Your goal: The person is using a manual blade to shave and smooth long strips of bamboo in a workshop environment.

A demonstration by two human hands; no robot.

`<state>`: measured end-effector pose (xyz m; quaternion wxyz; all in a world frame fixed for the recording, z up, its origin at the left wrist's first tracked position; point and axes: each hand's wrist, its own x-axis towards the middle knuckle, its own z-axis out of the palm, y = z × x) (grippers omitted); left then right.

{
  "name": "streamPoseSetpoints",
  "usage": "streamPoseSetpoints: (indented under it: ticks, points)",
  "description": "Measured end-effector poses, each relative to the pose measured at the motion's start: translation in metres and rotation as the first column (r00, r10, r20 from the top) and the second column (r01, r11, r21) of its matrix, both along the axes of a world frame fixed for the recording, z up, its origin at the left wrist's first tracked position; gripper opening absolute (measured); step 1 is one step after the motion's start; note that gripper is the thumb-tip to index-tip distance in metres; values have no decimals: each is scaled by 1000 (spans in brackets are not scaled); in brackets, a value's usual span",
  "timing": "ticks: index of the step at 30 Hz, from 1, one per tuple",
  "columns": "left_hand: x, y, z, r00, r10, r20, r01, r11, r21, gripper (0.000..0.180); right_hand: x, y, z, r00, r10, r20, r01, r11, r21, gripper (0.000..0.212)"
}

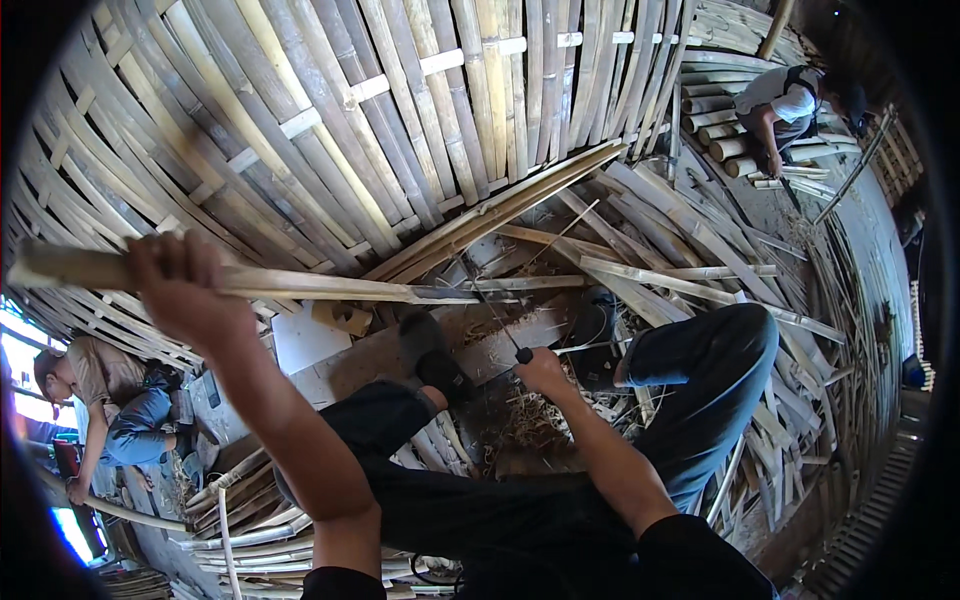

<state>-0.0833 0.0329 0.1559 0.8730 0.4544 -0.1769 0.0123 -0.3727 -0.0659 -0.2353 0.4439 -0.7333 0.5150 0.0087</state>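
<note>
Gripping long split bamboo and slim black-handled tool.

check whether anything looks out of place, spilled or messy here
Yes: loose shavings lie scattered below the right hand, and bamboo strips around the right leg lie crisscrossed, which looks untidy against the evenly lined slats ahead. No clear damage shows.

Sleeves: black and short, worn above the elbows
Forearms: left bare
Left grip: left bare
Right grip: left bare likewise
Trousers: dark blue denim, lit paler along the right leg, ended above the ankles
Shoes: dark, low-cut; finer detail is hidden by shadow
</note>
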Motion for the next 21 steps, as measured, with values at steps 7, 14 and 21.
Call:
streamPoseSetpoints:
  ticks: [7, 14, 21]
  points:
    - [-24, 114, 62, 844, -330, 423, 362, 932, 5, 27, -15, 43, 99, 980, 198, 15, -198, 975, 96, 31]
    - [-44, 110, 54, 850, -356, 389, 409, 910, -62, 26, -43, 61, 107, 964, 265, -31, -262, 962, 82, 34]
    - [-56, 55, 51, 923, -70, 378, 75, 997, 3, 28, -27, 44, 185, 945, 103, 310, -73, 992, -107, 29]
